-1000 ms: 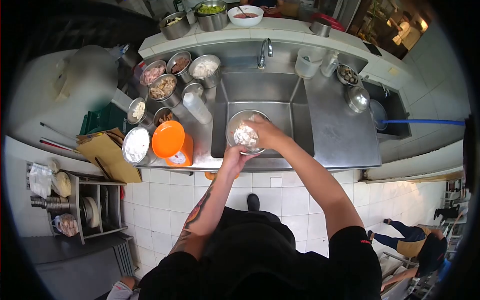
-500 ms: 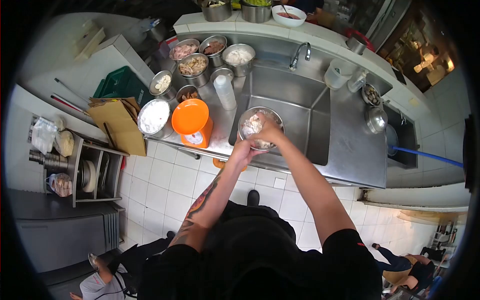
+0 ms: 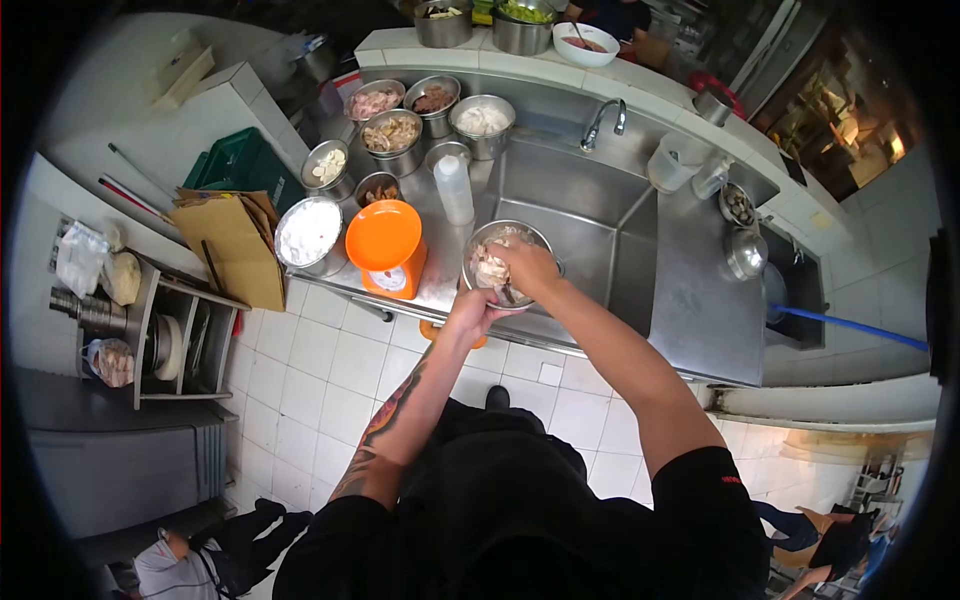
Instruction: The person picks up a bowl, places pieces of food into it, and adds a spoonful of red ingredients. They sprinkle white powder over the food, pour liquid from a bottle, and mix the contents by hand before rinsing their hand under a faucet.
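Note:
A round metal bowl (image 3: 543,243) with pale, white-coated pieces of food (image 3: 489,267) is at the left edge of the sink (image 3: 600,205). My left hand (image 3: 478,312) grips the near rim of the bowl. My right hand (image 3: 527,267) reaches into it from the right, its fingers bent down into the pieces; the fingertips are hidden, so what they hold cannot be made out. Left of the bowl stand an orange scale (image 3: 385,235) and a white plastic bottle (image 3: 454,190).
Metal pots of food, one with white powder (image 3: 309,232), line the counter's left. A faucet (image 3: 603,125) rises behind the sink. Cardboard (image 3: 228,250) leans at the left. A ladle (image 3: 746,252) lies at the right. Other people are at the lower left and lower right.
The bowl and both hands have shifted slightly left. My right hand has gone further down among the pieces. The person at the lower left has changed position.

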Available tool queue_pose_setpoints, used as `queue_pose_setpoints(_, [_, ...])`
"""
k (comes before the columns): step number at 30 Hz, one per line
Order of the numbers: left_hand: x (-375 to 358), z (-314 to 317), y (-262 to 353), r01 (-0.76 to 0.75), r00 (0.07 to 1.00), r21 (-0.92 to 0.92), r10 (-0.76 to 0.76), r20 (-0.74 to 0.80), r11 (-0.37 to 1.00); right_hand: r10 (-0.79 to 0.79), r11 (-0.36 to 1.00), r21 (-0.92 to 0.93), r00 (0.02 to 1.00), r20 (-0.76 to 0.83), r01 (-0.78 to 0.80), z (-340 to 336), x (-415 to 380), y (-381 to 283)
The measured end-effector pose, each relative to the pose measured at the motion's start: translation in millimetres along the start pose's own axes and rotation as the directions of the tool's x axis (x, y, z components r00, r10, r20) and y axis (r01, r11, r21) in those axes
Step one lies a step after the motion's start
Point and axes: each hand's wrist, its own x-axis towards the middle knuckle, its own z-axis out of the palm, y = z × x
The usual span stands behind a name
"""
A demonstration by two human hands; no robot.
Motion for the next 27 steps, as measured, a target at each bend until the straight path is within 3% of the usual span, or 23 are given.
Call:
queue_pose_setpoints(3, [-0.4,2.6,-5.3,-0.074,0.996,-0.011,0.073,-0.048,0.997,-0.027,0.986,-0.163,1.000,0.004,0.027,2.6,6.1,-10.2])
queue_pose_setpoints(4, [8.1,-7.5,-7.0,-0.074,0.996,-0.013,0.073,-0.050,0.997,-0.137,0.961,-0.252,0.987,-0.081,0.113,17.2,9.4,-12.2])
queue_pose_setpoints(5, [15.9,-19.2,-6.1,-0.020,0.996,-0.052,0.016,-0.089,0.998,-0.253,0.920,-0.346,0.955,-0.157,0.186,28.5,13.1,-11.0])
queue_pose_setpoints(6, [19.8,-28.8,-3.4,0.029,0.991,-0.095,-0.041,-0.124,0.995,-0.256,0.919,-0.346,0.954,-0.157,0.189,21.1,13.4,-15.7])
queue_pose_setpoints(8, [12.6,-30.8,5.7,0.008,0.996,-0.136,-0.020,-0.086,0.991,-0.088,0.996,-0.033,0.996,-0.012,0.088,-4.5,9.3,-26.3])
queue_pose_setpoints(9, [10.3,-31.7,6.0,0.062,0.994,-0.160,-0.076,-0.077,0.985,-0.001,0.981,0.193,0.994,-0.114,0.023,-3.9,9.2,-21.0])
queue_pose_setpoints(10, [10.8,-33.1,7.0,0.114,0.990,-0.181,-0.127,-0.063,0.977,-0.002,0.981,0.192,0.993,-0.115,0.024,7.5,12.3,-17.4])
queue_pose_setpoints(12, [7.2,-33.4,-0.3,0.062,0.998,-0.145,-0.063,0.001,0.987,0.112,0.873,0.471,0.992,0.051,-0.123,30.6,18.6,-15.4])
queue_pose_setpoints(13, [-2.3,-27.3,1.1,0.037,0.999,-0.119,-0.040,-0.025,0.992,0.091,0.885,0.463,0.994,-0.067,-0.050,33.6,9.7,-22.4])
queue_pose_setpoints(14, [-10.8,-21.4,2.8,0.013,0.999,-0.093,-0.018,-0.052,0.996,0.092,0.885,0.462,0.993,-0.068,-0.051,30.6,10.0,-22.7])
queue_pose_setpoints(16, [-20.1,-20.2,1.8,-0.003,1.000,-0.053,0.001,-0.025,0.999,-0.004,0.999,0.040,0.995,-0.102,0.008,21.2,6.4,-34.3])
queue_pose_setpoints(18, [-18.1,-21.4,-0.4,-0.025,0.997,-0.067,0.019,-0.080,0.997,-0.003,0.999,-0.035,0.999,-0.043,0.002,13.8,2.1,-42.7])
queue_pose_setpoints(20, [-20.7,-26.1,6.4,0.008,0.994,-0.112,-0.019,-0.104,0.994,-0.214,0.943,-0.285,0.970,-0.119,0.174,29.6,2.2,-41.7])
queue_pose_setpoints(21, [-24.5,-31.0,10.7,0.042,0.990,-0.156,-0.063,-0.129,0.987,-0.149,0.980,-0.121,0.984,0.102,0.161,10.4,-2.1,-52.7])
queue_pose_setpoints(22, [-25.6,-37.4,14.7,0.038,0.989,-0.160,-0.060,-0.137,0.986,-0.155,0.979,-0.118,0.982,0.108,0.168,-5.9,-2.8,-60.0])
queue_pose_setpoints(24, [-26.8,-48.2,19.7,-0.022,0.998,-0.182,0.010,-0.065,0.983,-0.011,0.998,0.056,0.988,0.154,0.003,-25.9,-2.3,-67.2])
queue_pose_setpoints(25, [-32.3,-40.7,25.3,0.000,0.998,-0.173,-0.010,-0.057,0.985,-0.080,0.994,0.079,0.995,0.059,0.075,-5.2,-1.1,-63.5])
queue_pose_setpoints(27, [-44.1,-26.5,24.3,-0.058,0.994,-0.096,0.049,-0.094,0.994,-0.085,0.996,0.044,0.995,0.060,0.082,6.9,7.0,-59.7])
